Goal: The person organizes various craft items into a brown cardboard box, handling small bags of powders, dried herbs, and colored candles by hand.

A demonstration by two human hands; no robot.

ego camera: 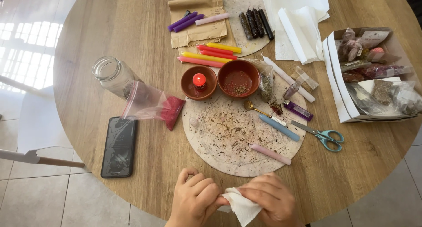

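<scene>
At the near edge of the round wooden table (110, 29), my left hand (193, 200) and my right hand (270, 198) both pinch a crumpled white tissue (239, 206) between them. Just beyond my hands lies a round speckled mat (228, 139) strewn with dried herb bits. On it rest a pink candle (270, 154) and a blue candle (278, 127). A lit red candle (199, 81) burns in a small clay bowl (187, 87). A second clay bowl (238, 79) beside it holds herb crumbs.
A black phone (118, 146) lies at the left, near a plastic bag of red powder (154, 105) and a glass jar (113, 75). Scissors (324, 136), a purple lighter (298, 110), coloured candles (211, 54), white paper (299, 20) and a box of herb bags (373, 75) fill the right and far side.
</scene>
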